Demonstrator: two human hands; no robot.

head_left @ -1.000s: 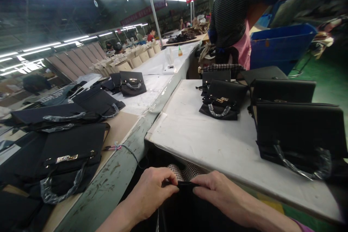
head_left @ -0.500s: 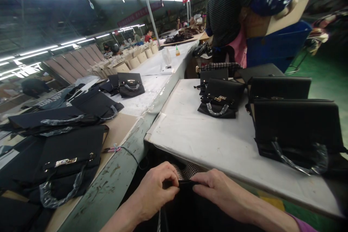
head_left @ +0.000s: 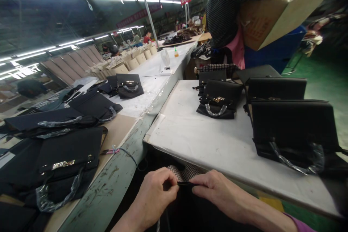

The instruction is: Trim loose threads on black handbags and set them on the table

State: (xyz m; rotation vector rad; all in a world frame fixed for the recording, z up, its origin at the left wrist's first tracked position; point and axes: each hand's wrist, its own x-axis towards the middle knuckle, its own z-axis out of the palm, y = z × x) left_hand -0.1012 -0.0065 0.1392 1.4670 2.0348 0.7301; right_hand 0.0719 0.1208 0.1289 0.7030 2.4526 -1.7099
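Low in front of me, my left hand (head_left: 157, 192) and my right hand (head_left: 217, 192) pinch the dark rim of a black bag (head_left: 187, 210). A short stretch of that rim runs between my fingertips. Just beyond it shows a checked lining (head_left: 189, 171) in brown and white. The lower part of the bag fades into darkness, so its shape is hard to make out. To the left lies a black handbag (head_left: 67, 156) with a gold clasp and a plastic-wrapped handle. Another black handbag (head_left: 292, 127) stands on the right table, above my right hand.
Several more handbags, one of them a small black handbag (head_left: 221, 96), stand on the white tabletop (head_left: 185, 130). A scuffed green table edge (head_left: 108, 174) runs along my left. Behind, a person (head_left: 224, 21) holds a large cardboard box (head_left: 272, 18) over a blue bin (head_left: 282, 49).
The checked lining shows more beyond the rim, while my hands keep their pinch. The person behind has lifted and tilted the cardboard box outward.
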